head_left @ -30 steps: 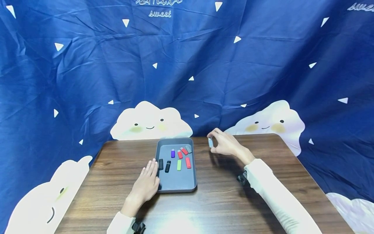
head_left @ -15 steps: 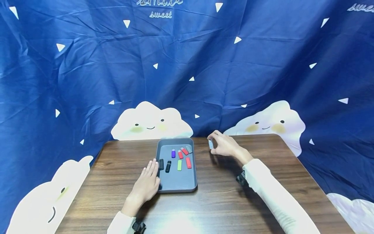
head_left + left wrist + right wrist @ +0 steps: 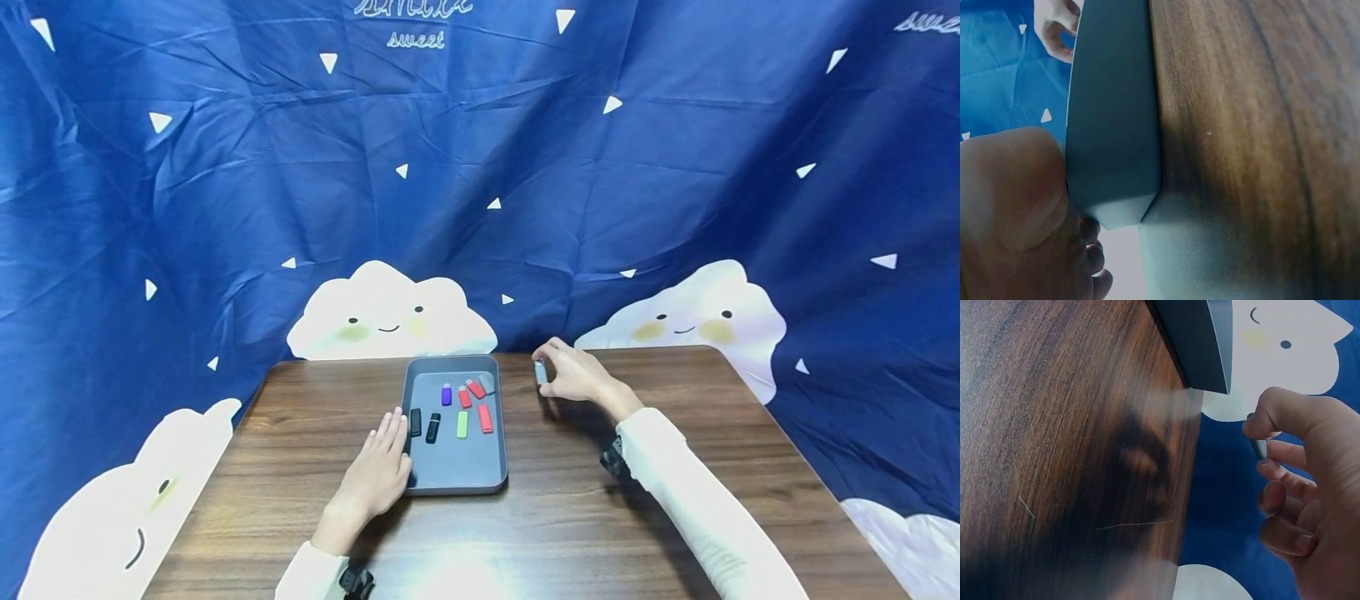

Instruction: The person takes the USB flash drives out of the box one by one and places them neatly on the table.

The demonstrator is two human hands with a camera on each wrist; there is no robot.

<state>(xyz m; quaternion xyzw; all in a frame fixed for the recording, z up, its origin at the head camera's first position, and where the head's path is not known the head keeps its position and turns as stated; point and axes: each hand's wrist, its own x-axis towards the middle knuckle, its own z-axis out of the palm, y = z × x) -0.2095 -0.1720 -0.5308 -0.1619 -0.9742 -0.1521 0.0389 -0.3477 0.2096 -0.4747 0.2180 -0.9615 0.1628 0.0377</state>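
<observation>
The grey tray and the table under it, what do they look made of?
The grey tray looks like moulded plastic with a matte finish: even colour, rounded corners, no glare, though coated metal is possible. The table shows dark brown wood grain with a soft sheen near the front edge; it could be solid wood or a printed laminate.

Small grey stick [image 3: 540, 372]: pinched upright between thumb and fingers of right hand [image 3: 573, 375], held above wooden table [image 3: 675, 467], just right of tray's far right corner. Grey tray [image 3: 457, 475]: flat on table, left hand [image 3: 375, 475] resting flat against its left wall.
</observation>
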